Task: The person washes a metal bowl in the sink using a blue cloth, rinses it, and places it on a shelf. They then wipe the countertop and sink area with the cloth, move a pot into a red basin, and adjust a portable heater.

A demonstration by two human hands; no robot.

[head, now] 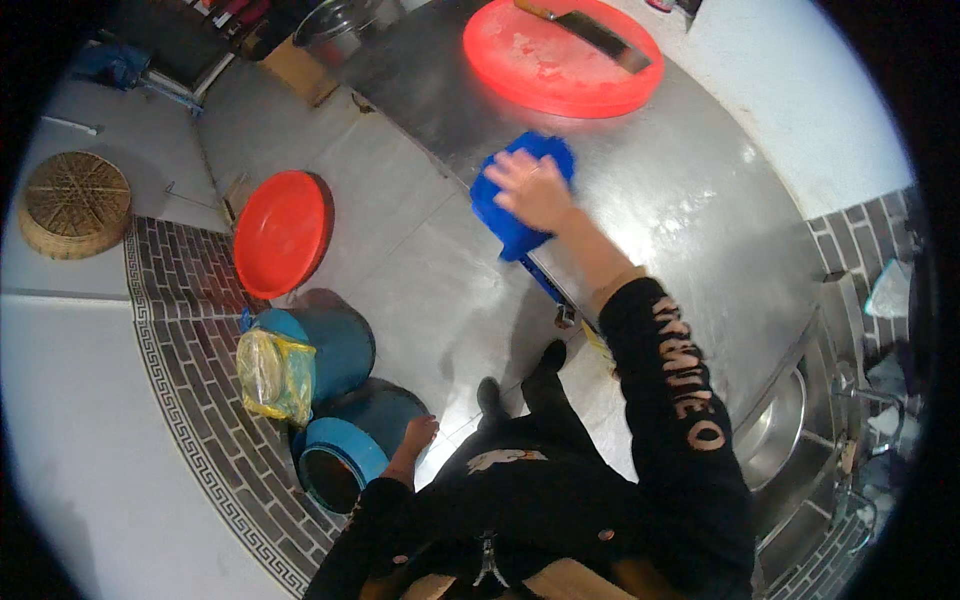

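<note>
My right hand (529, 187) is spread palm down on a blue cloth (487, 199), its fingers apart and blurred. The cloth lies at the near left edge of a stainless steel worktop (675, 195), and part of it reaches past that edge. Beyond it on the worktop stands a round red chopping board (517, 56) with a cleaver (607, 41) lying across it. Low at my side, my left hand (420, 433) has its fingers curled in, with nothing visible in it. Behind that hand stands an open blue barrel (360, 446).
A second blue barrel (341, 356) carries a yellow-edged plastic bag (277, 375). A red basin (281, 232) leans by the brick-patterned wall, where a woven basket (75, 202) hangs. Steel sinks (780, 435) with taps are at right. A cardboard box (300, 71) sits by the worktop's far end.
</note>
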